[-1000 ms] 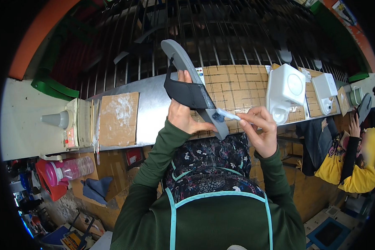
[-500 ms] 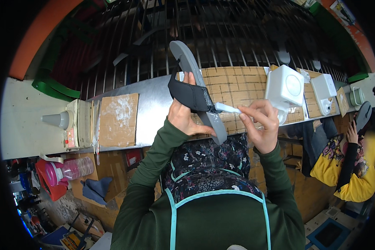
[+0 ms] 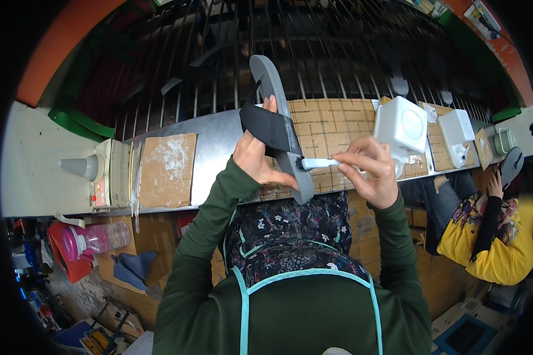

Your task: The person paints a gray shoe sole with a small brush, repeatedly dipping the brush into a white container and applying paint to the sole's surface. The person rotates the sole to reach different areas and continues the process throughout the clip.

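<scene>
My left hand (image 3: 256,158) is closed around a grey-soled sandal (image 3: 270,77) and holds it tilted above the bench edge. Its wide black strap (image 3: 269,128) crosses over my fingers, some of which are hidden behind it. Between the thumb and fingers of my right hand (image 3: 373,171) is the white handle of a small brush (image 3: 321,163). The dark bristles touch the sole's edge just below the strap's end. A white plastic container (image 3: 401,127) stands on the bench to the right of my right hand.
Gridded cardboard (image 3: 331,121) covers the bench behind the sandal; a stained cardboard piece (image 3: 167,171) lies at left. Metal rollers (image 3: 219,71) run along the far side. A co-worker in yellow (image 3: 497,242) holds another sandal (image 3: 511,164) at right. A pink-lidded bottle (image 3: 103,238) is at lower left.
The brush tip has moved from the strap's lower end down onto the sole's edge. The sandal has turned slightly more upright, its lower end shifting left.
</scene>
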`<state>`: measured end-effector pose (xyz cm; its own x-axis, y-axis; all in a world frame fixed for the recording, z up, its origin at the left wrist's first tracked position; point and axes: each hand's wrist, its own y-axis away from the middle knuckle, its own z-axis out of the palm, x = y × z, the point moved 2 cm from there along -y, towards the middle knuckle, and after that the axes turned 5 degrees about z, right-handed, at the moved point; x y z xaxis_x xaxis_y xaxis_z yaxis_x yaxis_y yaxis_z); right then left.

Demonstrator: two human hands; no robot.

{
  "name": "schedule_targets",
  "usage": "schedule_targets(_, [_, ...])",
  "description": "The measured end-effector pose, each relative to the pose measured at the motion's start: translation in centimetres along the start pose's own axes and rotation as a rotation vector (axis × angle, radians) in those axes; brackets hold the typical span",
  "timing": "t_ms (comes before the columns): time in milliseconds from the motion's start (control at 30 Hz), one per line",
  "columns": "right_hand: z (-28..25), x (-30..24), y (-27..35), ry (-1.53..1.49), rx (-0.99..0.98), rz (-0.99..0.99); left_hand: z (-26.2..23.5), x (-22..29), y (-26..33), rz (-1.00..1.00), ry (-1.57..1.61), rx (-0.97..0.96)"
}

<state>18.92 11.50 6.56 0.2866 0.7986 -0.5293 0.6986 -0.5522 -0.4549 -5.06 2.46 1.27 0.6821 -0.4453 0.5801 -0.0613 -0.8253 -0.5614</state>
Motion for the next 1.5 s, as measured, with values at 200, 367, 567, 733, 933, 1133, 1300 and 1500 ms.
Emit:
schedule_targets(200, [-0.7, -0.3, -0.2, 0.018, -0.07, 0.005, -0.7, -0.5, -0.5, 0.019, 0.004, 0.002])
schedule_targets(367, [-0.7, -0.4, -0.5, -0.07, -0.046, 0.025, -1.2, -0.6, -0.9, 0.065, -0.027, -0.015])
schedule_targets(567, [0.0, -0.5, -0.5, 0.022, 0.131, 0.023, -0.9, 0.2, -1.0, 0.154, -0.034, -0.011])
schedule_targets(733, [0.0, -0.6, -0.5, 0.031, 0.129, -0.013, -0.9, 0.5, -1.2, 0.131, -0.043, -0.021])
schedule_targets(933, [-0.3, -0.6, -0.3, 0.036, 0.081, -0.007, -1.0, 0.6, -1.3, 0.146, -0.062, -0.026])
schedule_targets(1133, [-0.5, -0.5, -0.2, 0.02, 0.055, -0.03, -1.1, 0.4, -1.5, 0.134, -0.059, -0.062])
schedule_targets(1300, [-0.7, -0.6, -0.2, 0.029, 0.031, -0.051, -1.4, 0.3, -1.7, 0.143, -0.075, -0.056])
schedule_targets(1500, [-0.9, -0.6, -0.1, 0.02, 0.024, -0.049, -1.6, -0.2, -2.0, 0.124, -0.041, -0.047])
